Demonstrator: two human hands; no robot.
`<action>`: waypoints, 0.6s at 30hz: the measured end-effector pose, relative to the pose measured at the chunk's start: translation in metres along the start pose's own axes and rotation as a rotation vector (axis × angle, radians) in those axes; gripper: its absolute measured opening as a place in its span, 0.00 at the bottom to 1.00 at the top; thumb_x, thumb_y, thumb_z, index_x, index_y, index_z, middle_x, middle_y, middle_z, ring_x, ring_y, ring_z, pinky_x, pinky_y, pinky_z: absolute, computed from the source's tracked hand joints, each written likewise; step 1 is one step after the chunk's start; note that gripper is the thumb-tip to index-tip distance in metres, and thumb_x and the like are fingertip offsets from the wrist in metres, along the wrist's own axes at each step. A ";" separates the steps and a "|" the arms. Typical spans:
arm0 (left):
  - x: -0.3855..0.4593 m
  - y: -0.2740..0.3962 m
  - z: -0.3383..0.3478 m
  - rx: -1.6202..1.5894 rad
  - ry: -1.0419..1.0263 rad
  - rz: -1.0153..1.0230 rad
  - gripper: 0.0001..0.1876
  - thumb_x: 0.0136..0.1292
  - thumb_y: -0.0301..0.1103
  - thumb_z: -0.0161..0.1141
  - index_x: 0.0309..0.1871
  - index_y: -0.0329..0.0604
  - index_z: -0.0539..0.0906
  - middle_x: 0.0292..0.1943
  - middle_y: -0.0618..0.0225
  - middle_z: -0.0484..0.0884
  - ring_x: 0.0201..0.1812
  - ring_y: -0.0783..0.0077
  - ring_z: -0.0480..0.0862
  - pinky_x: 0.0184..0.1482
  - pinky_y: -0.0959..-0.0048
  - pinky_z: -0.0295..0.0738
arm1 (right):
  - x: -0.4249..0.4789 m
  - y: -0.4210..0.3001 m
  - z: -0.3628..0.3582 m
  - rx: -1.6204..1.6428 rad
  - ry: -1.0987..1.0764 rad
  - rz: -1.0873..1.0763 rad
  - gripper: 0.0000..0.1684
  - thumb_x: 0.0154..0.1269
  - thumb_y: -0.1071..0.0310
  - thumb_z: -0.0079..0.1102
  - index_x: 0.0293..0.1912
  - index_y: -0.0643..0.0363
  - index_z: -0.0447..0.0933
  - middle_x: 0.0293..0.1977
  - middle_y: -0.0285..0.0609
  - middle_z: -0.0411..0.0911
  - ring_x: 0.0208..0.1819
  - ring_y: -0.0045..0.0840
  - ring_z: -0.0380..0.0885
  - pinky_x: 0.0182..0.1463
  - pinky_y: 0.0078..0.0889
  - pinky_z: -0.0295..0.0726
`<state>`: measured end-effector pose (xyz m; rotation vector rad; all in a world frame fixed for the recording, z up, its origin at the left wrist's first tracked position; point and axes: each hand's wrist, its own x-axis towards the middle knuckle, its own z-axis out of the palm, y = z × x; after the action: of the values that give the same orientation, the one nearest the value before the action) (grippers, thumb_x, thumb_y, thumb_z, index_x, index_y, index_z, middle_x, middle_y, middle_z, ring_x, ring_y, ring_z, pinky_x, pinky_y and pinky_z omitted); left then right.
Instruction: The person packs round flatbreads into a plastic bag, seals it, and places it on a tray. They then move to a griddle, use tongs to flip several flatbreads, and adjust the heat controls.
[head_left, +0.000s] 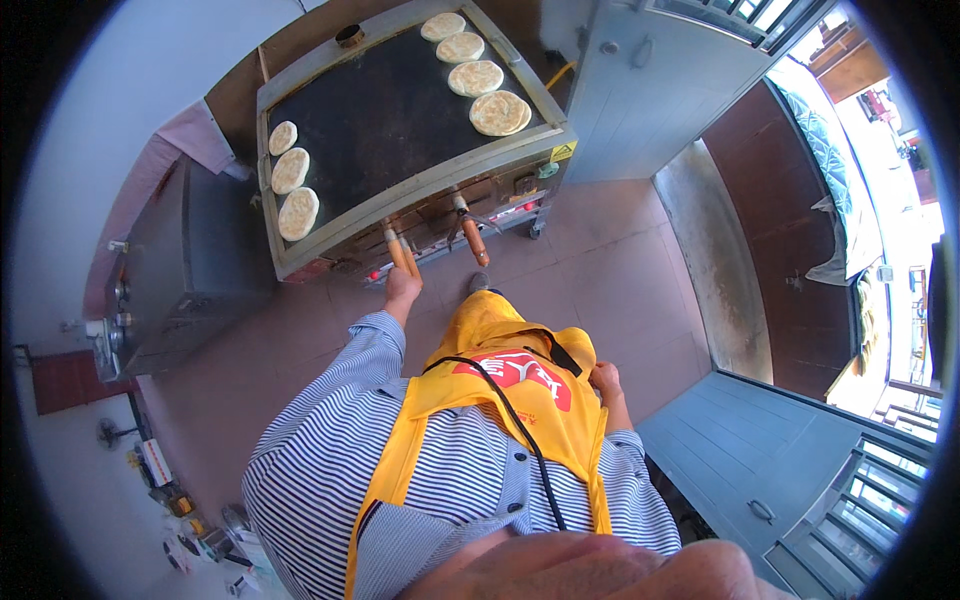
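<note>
My left hand (403, 289) is closed around one or both of two wooden handles (396, 249) that stick out from the front of a large flat griddle (375, 105). A third wooden handle (474, 240), with metal prongs beside it, projects further right. Round flatbreads lie on the dark plate: several in a row along its right side, such as a browned flatbread (496, 112) overlapping another, and three on the left, the nearest flatbread (298, 214) by the front corner. At the side of my yellow apron (480, 352) my right hand (606, 379) is bent against the cloth; its fingers are partly hidden.
A dark metal cabinet (225, 232) stands left of the griddle. To the right, a blue-grey door (652, 90) and another blue door panel (757, 442) flank a doorway. Tiled floor (600, 247) shows between. A wall fan (109, 433) is at the far left.
</note>
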<state>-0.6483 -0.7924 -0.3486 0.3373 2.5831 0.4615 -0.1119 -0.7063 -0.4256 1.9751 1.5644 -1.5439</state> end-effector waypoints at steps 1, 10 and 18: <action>0.003 -0.004 0.001 -0.016 0.004 0.002 0.18 0.54 0.35 0.67 0.46 0.34 0.82 0.45 0.45 0.85 0.50 0.46 0.84 0.52 0.58 0.78 | -0.001 -0.002 0.001 0.005 0.009 -0.010 0.15 0.60 0.61 0.63 0.38 0.65 0.84 0.23 0.42 0.82 0.21 0.24 0.79 0.25 0.28 0.77; -0.010 0.008 -0.008 -0.020 -0.028 0.026 0.19 0.54 0.35 0.67 0.46 0.33 0.81 0.44 0.45 0.85 0.49 0.47 0.84 0.50 0.58 0.79 | 0.005 0.007 0.002 -0.081 0.019 0.007 0.13 0.56 0.62 0.64 0.39 0.58 0.86 0.31 0.46 0.85 0.31 0.30 0.85 0.38 0.33 0.83; -0.007 0.005 -0.005 -0.035 -0.033 0.000 0.19 0.54 0.35 0.67 0.46 0.33 0.82 0.44 0.45 0.85 0.50 0.48 0.84 0.51 0.58 0.79 | -0.011 -0.013 -0.003 -0.042 0.014 0.088 0.14 0.56 0.63 0.65 0.42 0.60 0.85 0.34 0.45 0.86 0.30 0.28 0.85 0.37 0.31 0.83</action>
<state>-0.6439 -0.7916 -0.3393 0.3304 2.5400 0.4961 -0.1196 -0.7057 -0.4106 2.0077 1.4819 -1.4549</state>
